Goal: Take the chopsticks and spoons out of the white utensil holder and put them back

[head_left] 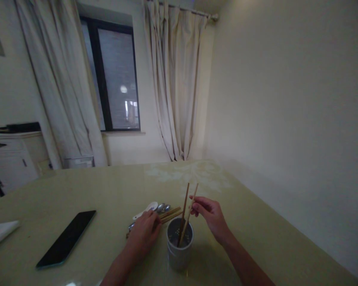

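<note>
Here, two chopsticks [187, 210] are pinched by the right hand [210, 216] over the holder [179, 246]. The left hand [143, 234] is closed on cutlery [159, 208] at ten o'clock. The holder could be tipped by a sideways nudge.

This is a home dining room: a table [77, 190], curtains [179, 79] at a window [116, 75], a white cabinet [8, 159].

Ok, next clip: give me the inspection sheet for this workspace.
Surface: pale green table, glossy.
Job's things: two chopsticks standing tilted in a perforated holder; more chopsticks and spoons lying behind it.
Clutter: dark phone; white napkin at the left edge.
Hands: right hand pinches the standing chopsticks; left hand rests on the lying utensils.
Cables: nothing seen.
Surroundings: curtained window, white cabinet, bare wall.
</note>
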Demonstrator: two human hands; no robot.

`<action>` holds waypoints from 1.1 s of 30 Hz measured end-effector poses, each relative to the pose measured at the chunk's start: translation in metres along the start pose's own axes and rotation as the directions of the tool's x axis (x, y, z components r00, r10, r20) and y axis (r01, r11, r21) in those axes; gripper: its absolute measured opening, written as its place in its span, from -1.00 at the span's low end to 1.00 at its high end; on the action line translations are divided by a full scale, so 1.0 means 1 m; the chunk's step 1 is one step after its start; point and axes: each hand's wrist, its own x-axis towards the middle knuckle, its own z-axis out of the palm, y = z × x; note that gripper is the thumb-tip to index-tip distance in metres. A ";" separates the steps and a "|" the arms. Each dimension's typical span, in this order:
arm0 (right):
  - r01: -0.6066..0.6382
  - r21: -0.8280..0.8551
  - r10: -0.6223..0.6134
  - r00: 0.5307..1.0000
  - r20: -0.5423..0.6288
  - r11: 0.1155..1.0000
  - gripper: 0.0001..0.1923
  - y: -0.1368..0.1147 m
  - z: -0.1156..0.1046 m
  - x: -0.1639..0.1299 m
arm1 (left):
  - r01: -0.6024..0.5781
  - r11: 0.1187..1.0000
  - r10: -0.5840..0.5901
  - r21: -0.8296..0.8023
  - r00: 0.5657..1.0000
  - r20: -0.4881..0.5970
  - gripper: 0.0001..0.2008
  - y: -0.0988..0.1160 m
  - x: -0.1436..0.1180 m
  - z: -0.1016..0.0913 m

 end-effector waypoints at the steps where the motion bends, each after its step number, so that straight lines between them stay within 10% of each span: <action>1: -0.022 0.008 0.021 1.000 0.021 1.000 -0.54 0.002 0.003 -0.001 | 0.000 1.000 0.000 -0.015 1.000 -0.030 -0.85 0.002 0.000 0.002; 9: -0.114 -0.067 0.119 0.990 0.078 0.991 -0.44 0.029 0.018 -0.002 | -0.044 0.830 -0.002 -0.556 0.997 -0.082 -0.73 0.029 -0.005 0.009; 14: -0.161 -0.026 0.163 0.981 0.108 0.987 -0.46 0.037 0.027 -0.005 | -0.071 0.778 0.078 -0.625 0.997 -0.016 -0.74 0.043 -0.008 0.005; 20: 0.009 0.015 -0.004 0.964 -0.266 1.000 -0.45 0.019 0.001 0.008 | -0.010 0.944 -0.043 -0.329 0.987 -0.153 -0.69 0.010 0.004 -0.004; 24: 0.169 -0.063 -0.178 0.869 -0.462 0.984 -0.49 0.004 -0.037 0.020 | 0.088 0.995 -0.087 0.051 0.996 -0.011 -0.79 -0.004 0.001 -0.019; 33: 0.165 0.176 -0.093 0.930 -0.356 0.971 -0.55 -0.010 -0.027 0.010 | 0.124 0.985 -0.136 0.121 0.985 0.104 -0.86 0.001 -0.001 -0.022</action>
